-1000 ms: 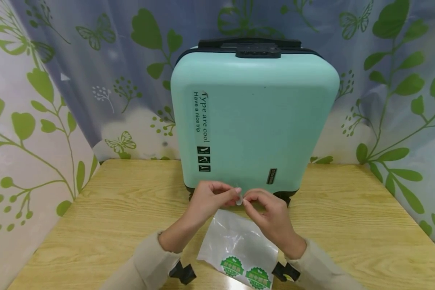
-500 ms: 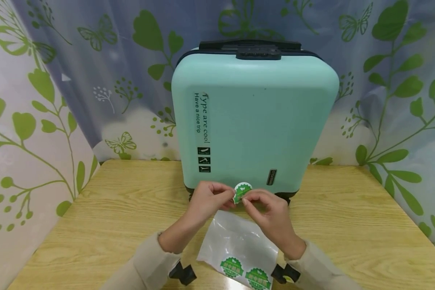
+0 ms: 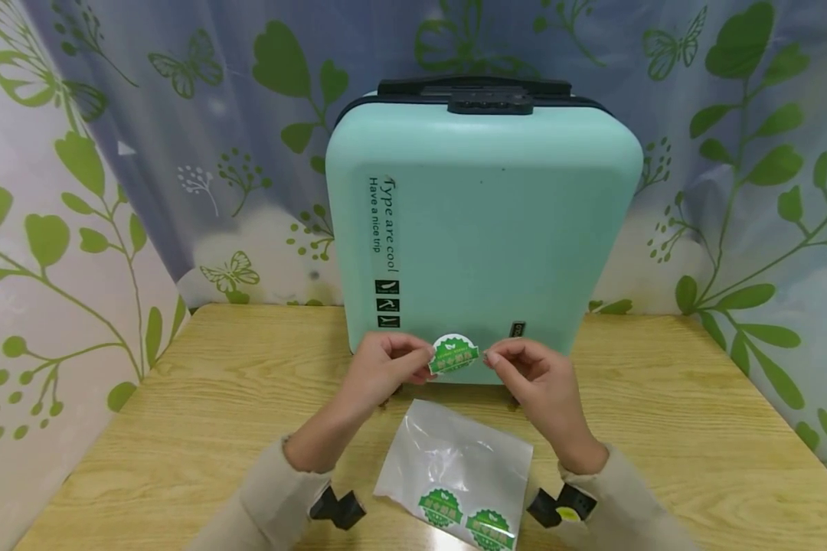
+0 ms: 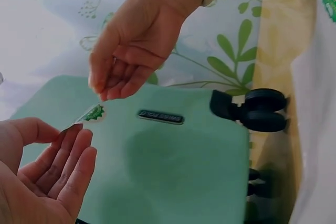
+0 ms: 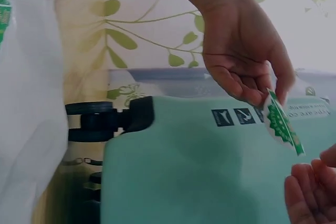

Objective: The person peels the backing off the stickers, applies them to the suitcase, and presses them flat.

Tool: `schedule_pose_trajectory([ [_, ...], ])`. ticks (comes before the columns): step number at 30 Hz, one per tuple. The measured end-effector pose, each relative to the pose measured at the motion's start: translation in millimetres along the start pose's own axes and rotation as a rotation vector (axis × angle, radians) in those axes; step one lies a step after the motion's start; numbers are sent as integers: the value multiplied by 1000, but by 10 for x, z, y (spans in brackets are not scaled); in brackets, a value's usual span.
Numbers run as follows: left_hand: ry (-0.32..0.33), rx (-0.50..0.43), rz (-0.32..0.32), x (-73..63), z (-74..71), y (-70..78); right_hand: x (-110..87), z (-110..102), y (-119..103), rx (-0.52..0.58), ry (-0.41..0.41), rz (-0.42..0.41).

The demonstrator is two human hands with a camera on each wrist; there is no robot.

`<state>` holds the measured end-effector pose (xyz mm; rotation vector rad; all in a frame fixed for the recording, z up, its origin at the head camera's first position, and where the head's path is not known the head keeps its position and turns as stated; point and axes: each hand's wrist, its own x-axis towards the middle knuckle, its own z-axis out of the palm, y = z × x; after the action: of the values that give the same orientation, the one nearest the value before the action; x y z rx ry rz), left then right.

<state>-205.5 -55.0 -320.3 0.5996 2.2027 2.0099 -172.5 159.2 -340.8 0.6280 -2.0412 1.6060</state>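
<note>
A round green-and-white sticker (image 3: 453, 353) is folded or bent, with a straight lower edge. My left hand (image 3: 379, 375) pinches its left edge between thumb and forefinger. To the right, my right hand (image 3: 540, 383) has curled fingers, thumb near forefinger, just apart from the sticker's right tip. A tiny bit shows at those fingertips, too small to make out. Behind both hands stands a mint-green suitcase (image 3: 482, 229), upright with printed words down its left side. Below lies a shiny pale sheet (image 3: 455, 451) bearing green stickers (image 3: 441, 507) near its front edge.
The wooden table (image 3: 214, 413) carries the suitcase and the sheet. Black suitcase wheels (image 4: 265, 109) show in the left wrist view. A curtain with leaf and butterfly prints (image 3: 200, 153) hangs close behind and on both sides.
The sticker has turned from edge-on to show its green face. My right hand has moved right, away from it; my left hand has risen slightly, still pinching the sticker.
</note>
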Motion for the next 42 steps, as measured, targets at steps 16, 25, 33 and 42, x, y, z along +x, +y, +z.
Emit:
schedule_pose_trajectory([
  [16, -18, 67, 120, 26, -72, 183, 263, -66, -185, 51, -148, 241],
  [25, -10, 109, 157, 60, -86, 235, 299, -34, -193, 84, -101, 190],
  [33, 52, 86, 179, 79, -71, 308, 330, -29, -244, 86, -26, 153],
  [42, 102, 24, 253, 107, -20, 329, 410, -26, -315, 61, 71, 166],
])
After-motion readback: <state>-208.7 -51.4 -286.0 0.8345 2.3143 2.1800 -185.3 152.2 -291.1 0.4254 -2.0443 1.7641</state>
